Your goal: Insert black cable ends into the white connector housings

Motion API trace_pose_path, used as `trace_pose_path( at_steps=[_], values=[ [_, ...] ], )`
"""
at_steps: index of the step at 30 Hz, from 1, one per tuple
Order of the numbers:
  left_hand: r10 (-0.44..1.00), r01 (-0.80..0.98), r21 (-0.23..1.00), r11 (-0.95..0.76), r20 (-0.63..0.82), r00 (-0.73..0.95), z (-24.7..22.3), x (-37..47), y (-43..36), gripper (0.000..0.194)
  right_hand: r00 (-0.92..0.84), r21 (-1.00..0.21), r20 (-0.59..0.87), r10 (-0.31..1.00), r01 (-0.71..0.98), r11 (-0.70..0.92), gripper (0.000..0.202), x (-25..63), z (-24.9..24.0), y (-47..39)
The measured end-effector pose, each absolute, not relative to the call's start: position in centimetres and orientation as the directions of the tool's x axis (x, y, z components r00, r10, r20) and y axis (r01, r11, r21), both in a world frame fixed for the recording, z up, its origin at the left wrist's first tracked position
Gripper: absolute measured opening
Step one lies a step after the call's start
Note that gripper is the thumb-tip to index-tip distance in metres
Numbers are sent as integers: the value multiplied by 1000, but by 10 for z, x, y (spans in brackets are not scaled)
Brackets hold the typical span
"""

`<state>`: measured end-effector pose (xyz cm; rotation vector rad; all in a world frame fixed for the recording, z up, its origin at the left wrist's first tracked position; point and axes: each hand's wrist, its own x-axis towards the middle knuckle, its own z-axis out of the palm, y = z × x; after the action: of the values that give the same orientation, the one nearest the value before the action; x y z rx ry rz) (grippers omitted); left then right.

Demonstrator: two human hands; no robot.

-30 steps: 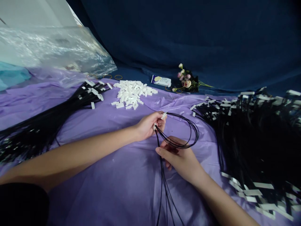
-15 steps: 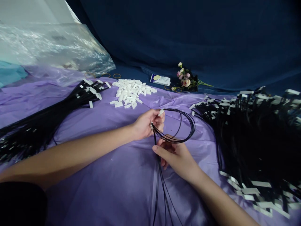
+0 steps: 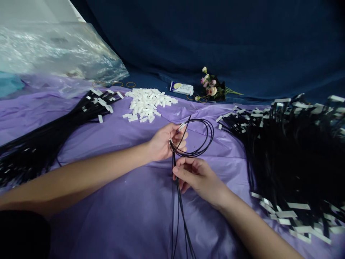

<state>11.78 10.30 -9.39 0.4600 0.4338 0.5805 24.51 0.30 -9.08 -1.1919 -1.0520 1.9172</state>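
My left hand (image 3: 168, 142) is closed round a bundle of thin black cables (image 3: 213, 135). Between its thumb and fingers is a small white connector (image 3: 182, 126), and part of the bundle sits inside the fist. The cables curve out to the right in a loose loop, then hang from the hand toward the front edge. One black end juts up past the connector. Below the loop, my right hand (image 3: 195, 176) has thumb and fingertips closed on the hanging strands.
White connectors lie in a pile (image 3: 148, 104) on the purple cloth (image 3: 113, 219). Black cables with white ends lie at left (image 3: 64, 127) and right (image 3: 285, 162). At the back are a wrapped packet (image 3: 182, 88), artificial flowers (image 3: 211, 90), rubber bands (image 3: 130, 85) and clear plastic (image 3: 61, 50).
The cable loop has become smaller, and a black end now sticks up beside the white connector. My right hand has shifted slightly left along the strands. The whole view has moved a little.
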Motion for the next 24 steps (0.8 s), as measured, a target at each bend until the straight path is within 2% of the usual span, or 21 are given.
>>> trace_pose_path(
  at_steps=[5,11,24],
  values=[
    [590,-411,523,747,-238,771,-96,118,103,16,-418,-804,-463,781,-173,-569,38,247,-89,3],
    [598,-407,543,734,-233,767,-98,118,104,15,-437,-767,-477,763,-217,-603,35,247,-89,2],
    [580,-419,498,759,-225,783,-98,115,109,20,-484,-634,-479,732,-385,-670,30,244,-92,-4]
  ],
)
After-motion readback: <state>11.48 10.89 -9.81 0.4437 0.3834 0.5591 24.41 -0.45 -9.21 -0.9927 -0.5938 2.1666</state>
